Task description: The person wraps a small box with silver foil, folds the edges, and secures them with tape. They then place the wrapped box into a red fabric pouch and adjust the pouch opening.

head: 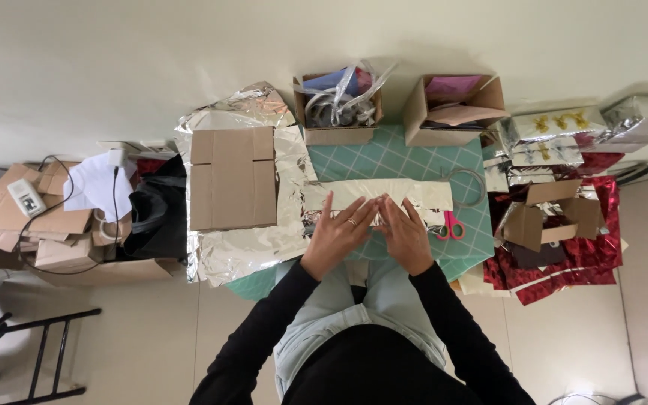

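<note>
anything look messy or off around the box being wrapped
Nothing looks damaged or spilled. Both hands, left hand and right hand, press flat on the silver-wrapped box. The loose foil sheet is crumpled, and its edge overhangs the green cutting mat.

Silver foil-wrapped box (378,193), teal gridded mat (399,159), seemingly pink-handled scissors (450,225).

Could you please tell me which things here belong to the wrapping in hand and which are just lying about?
In hand:
left hand
right hand
long silver-foil-wrapped box
pink-handled scissors
green grid cutting mat

Lying about:
flat brown cardboard box on silver foil
two open cardboard boxes
red foil sheets
</note>
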